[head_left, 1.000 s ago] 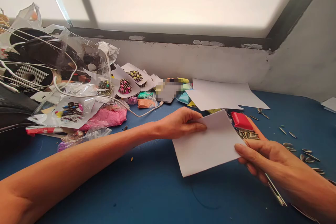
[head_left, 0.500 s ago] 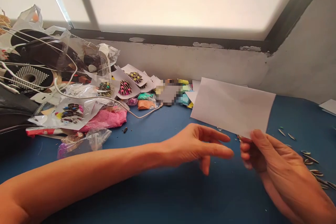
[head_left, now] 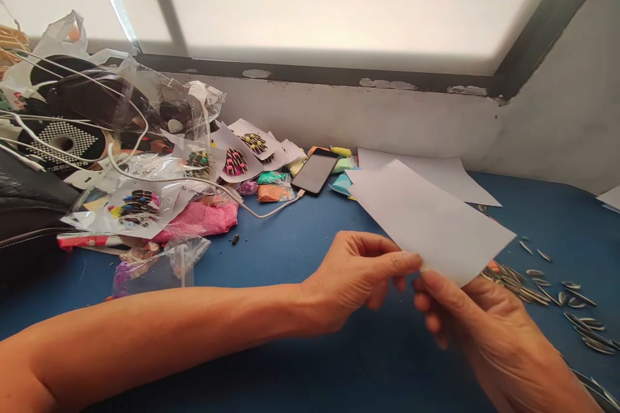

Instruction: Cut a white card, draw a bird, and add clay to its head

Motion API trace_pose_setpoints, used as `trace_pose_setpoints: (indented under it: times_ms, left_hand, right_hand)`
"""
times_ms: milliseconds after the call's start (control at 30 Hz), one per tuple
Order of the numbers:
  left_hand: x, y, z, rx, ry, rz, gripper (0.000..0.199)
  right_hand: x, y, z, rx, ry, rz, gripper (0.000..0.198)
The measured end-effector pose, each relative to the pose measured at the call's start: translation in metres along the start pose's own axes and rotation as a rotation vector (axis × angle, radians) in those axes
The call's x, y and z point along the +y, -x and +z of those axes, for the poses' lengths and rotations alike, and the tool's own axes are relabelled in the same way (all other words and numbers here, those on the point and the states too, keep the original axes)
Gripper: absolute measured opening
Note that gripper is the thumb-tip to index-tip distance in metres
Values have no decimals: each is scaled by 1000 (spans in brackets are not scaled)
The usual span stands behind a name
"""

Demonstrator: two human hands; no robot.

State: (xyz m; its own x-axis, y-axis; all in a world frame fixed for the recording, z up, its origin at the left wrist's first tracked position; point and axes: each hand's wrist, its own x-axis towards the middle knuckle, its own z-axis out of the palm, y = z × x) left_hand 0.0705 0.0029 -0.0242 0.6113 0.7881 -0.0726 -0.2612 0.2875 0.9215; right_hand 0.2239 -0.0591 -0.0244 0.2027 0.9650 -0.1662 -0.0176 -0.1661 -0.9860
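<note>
A white sheet of paper (head_left: 431,226) is held up at a slant over the blue table. My right hand (head_left: 484,316) grips its near edge, thumb on top and fingers beneath. At the near left corner, my left hand (head_left: 358,277) pinches the same sheet between thumb and forefinger, its thumb tip almost meeting the right thumb. Beyond it, another white sheet (head_left: 436,171) lies against the wall. Striped sunflower seeds (head_left: 520,284) are scattered to the right, partly covered by my right hand.
At the left is a heap of plastic bags, cables and a black spool (head_left: 62,142). Paper pieces bearing seeds with coloured tips (head_left: 235,162) lie near the wall. A phone (head_left: 316,171) with a white cable rests beside small coloured packets (head_left: 275,192).
My left hand has moved to the paper and closed on its corner. The sheet has turned and tilted lower, and my right hand has shifted slightly left. More seeds now show.
</note>
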Motion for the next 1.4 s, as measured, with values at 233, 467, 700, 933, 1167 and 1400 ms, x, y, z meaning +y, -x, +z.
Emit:
trace_pose_setpoints:
  times_ms: [233,467,700,933,1167,1400]
  left_hand:
    - [2,-14,-11,129,93,-20,39]
    - [16,-34,-33,231,121,82,33]
    - [31,-52,-62,428,180,152,18]
    - [22,-39,-45,211,174,0,21]
    - [7,-31,-33,-35,180,-22,52]
    - [7,-38,-52,-100,25,-37,48]
  right_hand:
    - [1,0,4,-44,17,71,39]
    - [2,0,5,-53,34,90,41]
    - [13,-4,-3,-44,82,62,36]
    - [6,-8,-1,88,91,-24,41]
    - [11,-4,2,-40,361,5,50]
    - [-1,-9,-23,93,316,-116,55]
